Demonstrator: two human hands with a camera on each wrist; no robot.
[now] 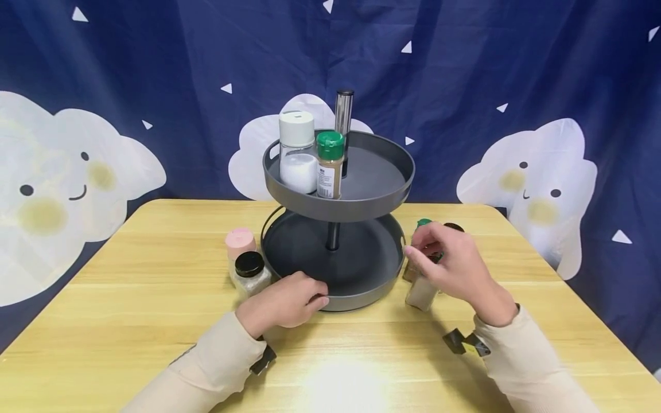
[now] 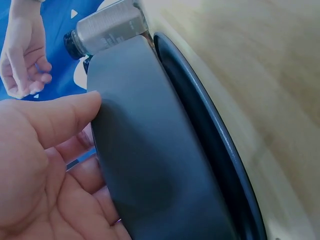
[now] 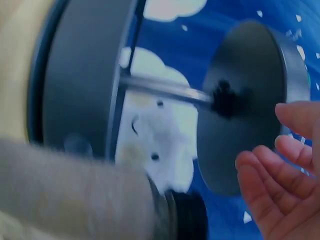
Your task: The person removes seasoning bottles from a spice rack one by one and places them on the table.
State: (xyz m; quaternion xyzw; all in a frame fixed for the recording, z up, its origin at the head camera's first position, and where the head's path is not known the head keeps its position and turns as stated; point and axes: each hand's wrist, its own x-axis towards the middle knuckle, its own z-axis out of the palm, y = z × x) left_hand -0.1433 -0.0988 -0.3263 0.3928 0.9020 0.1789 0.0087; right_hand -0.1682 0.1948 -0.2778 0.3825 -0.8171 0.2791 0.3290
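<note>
A dark grey two-tier turntable rack point(image 1: 361, 298) stands on the table. My left hand point(image 1: 289, 298) holds the front rim of its lower tray; in the left wrist view the thumb point(image 2: 75, 112) lies on the rim's edge. My right hand point(image 1: 451, 261) is over the spice bottles at the rack's right, fingers bent, holding nothing in the right wrist view. Below it stands a spice bottle point(image 1: 422, 293) with pale contents; its black cap point(image 3: 190, 215) shows in the right wrist view. Behind are a green-capped bottle point(image 1: 424, 222) and a dark cap point(image 1: 454, 227), both partly hidden.
On the upper tray stand a white-capped jar point(image 1: 298, 155) of white powder and a green-capped spice bottle point(image 1: 329, 166). Left of the rack are a pink-capped container point(image 1: 240, 244) and a black-capped jar point(image 1: 251, 275). A blue patterned curtain point(image 1: 206, 46) hangs behind the table.
</note>
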